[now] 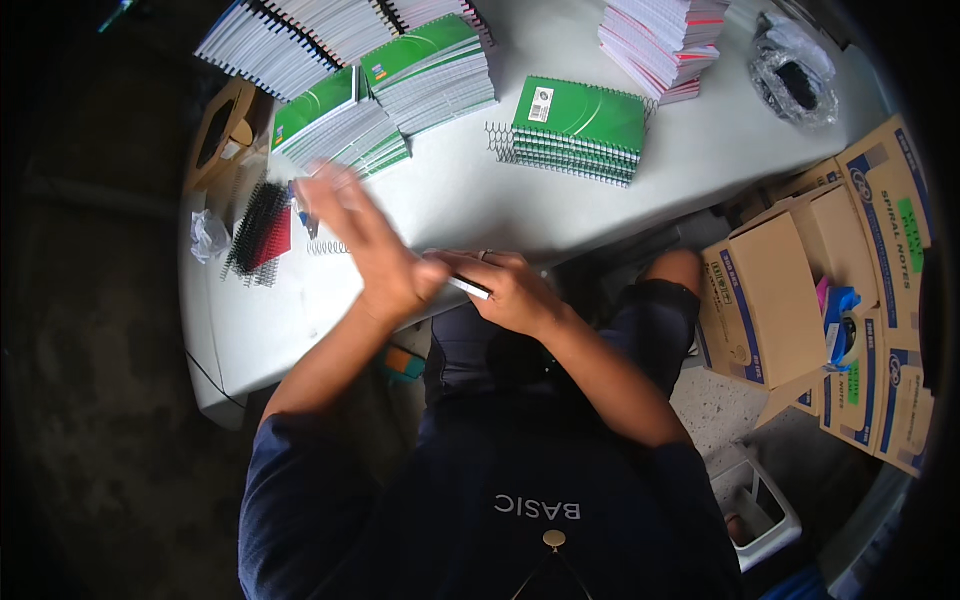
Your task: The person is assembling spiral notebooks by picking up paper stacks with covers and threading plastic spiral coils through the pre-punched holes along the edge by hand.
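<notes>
My left hand (372,245) is raised over the table's near edge, blurred by motion, its fingers stretched out and holding nothing. Its thumb side comes close to a thin block with a white edge (470,287), probably a notebook seen edge-on. My right hand (518,292) is closed around that block above my lap, and its cover is mostly hidden. Beyond my left fingers lie a loose wire coil (328,247) and a small blue-and-metal tool (303,212), partly covered. A pile of black spiral coils (252,228) rests left of them, by a red piece (276,240).
Green spiral notebooks (590,115) are stacked mid-table. More green-covered stacks (345,125) and coil-bound pads (270,45) stand at the back left. A red-edged paper stack (665,45) and a plastic-wrapped roll (795,75) are back right. Cardboard boxes (765,300) stand right.
</notes>
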The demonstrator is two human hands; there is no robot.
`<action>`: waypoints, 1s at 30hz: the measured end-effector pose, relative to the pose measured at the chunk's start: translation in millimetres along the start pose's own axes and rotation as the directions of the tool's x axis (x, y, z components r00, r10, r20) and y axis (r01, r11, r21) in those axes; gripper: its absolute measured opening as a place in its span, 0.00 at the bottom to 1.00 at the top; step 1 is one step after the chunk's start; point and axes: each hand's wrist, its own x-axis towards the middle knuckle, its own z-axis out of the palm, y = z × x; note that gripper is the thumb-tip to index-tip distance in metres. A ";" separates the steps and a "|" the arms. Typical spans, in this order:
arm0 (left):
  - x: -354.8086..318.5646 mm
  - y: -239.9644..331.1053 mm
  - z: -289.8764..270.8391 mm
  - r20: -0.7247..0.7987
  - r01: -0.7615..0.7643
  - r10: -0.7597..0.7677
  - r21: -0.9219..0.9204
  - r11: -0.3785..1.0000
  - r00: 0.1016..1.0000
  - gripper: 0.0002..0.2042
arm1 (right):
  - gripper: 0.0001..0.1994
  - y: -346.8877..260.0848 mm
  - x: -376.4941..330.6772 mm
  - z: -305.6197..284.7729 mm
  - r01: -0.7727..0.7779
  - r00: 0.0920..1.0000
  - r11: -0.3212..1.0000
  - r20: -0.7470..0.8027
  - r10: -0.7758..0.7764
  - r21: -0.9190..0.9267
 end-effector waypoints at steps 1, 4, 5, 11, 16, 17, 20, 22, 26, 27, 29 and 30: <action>0.0 0.4 0.1 0.036 -0.064 0.064 -0.007 0.998 0.997 0.49 | 0.22 -4.8 1.1 -2.6 -0.041 0.999 0.999 -0.024 0.042 0.035; -14.0 4.3 -4.5 0.159 -0.239 0.245 -0.051 0.970 0.957 0.50 | 0.24 -0.6 -5.2 -4.9 -0.016 0.996 0.999 -0.084 0.019 0.035; -22.7 7.0 -7.3 0.211 -0.287 0.297 -0.080 0.955 0.931 0.50 | 0.25 -0.1 -6.3 -1.8 -0.059 0.998 0.998 -0.033 0.059 0.006; -122.3 40.9 -30.7 0.609 0.039 0.354 -0.536 0.843 0.710 0.50 | 0.20 7.7 4.6 -8.8 -0.148 0.984 0.972 -0.076 0.164 0.184; -22.3 49.0 -22.1 0.661 -0.048 0.203 -0.244 0.968 0.722 0.23 | 0.15 15.6 2.9 -15.2 -0.178 0.977 0.974 -0.091 0.192 0.143; -10.3 47.9 -19.7 0.697 -0.052 0.235 -0.273 0.961 0.678 0.21 | 0.13 17.5 3.2 -16.0 -0.183 0.977 0.969 -0.079 0.198 0.166; 8.2 40.5 -14.9 0.765 0.043 0.283 -0.375 0.926 0.579 0.17 | 0.08 14.7 6.3 -20.4 -0.254 0.964 0.947 -0.030 0.265 0.196; 16.8 34.0 -7.4 0.795 0.137 0.291 -0.420 0.897 0.532 0.13 | 0.08 16.6 7.3 -19.1 -0.339 0.940 0.933 0.002 0.342 0.122; 29.2 23.7 -1.1 0.790 0.127 0.378 -0.490 0.862 0.483 0.10 | 0.08 12.9 9.5 -18.4 -0.388 0.919 0.901 0.012 0.393 0.193; 31.2 24.6 -0.9 0.803 0.141 0.373 -0.483 0.864 0.465 0.09 | 0.08 10.9 10.3 -18.9 -0.395 0.915 0.888 0.012 0.404 0.233; 40.0 30.0 -1.0 0.829 0.168 0.364 -0.467 0.868 0.424 0.09 | 0.09 7.1 11.2 -22.6 -0.364 0.926 0.892 0.004 0.376 0.270; 38.0 33.7 -0.5 0.810 0.154 0.350 -0.467 0.871 0.471 0.08 | 0.09 15.2 8.0 -19.7 -0.333 0.938 0.900 0.001 0.347 0.283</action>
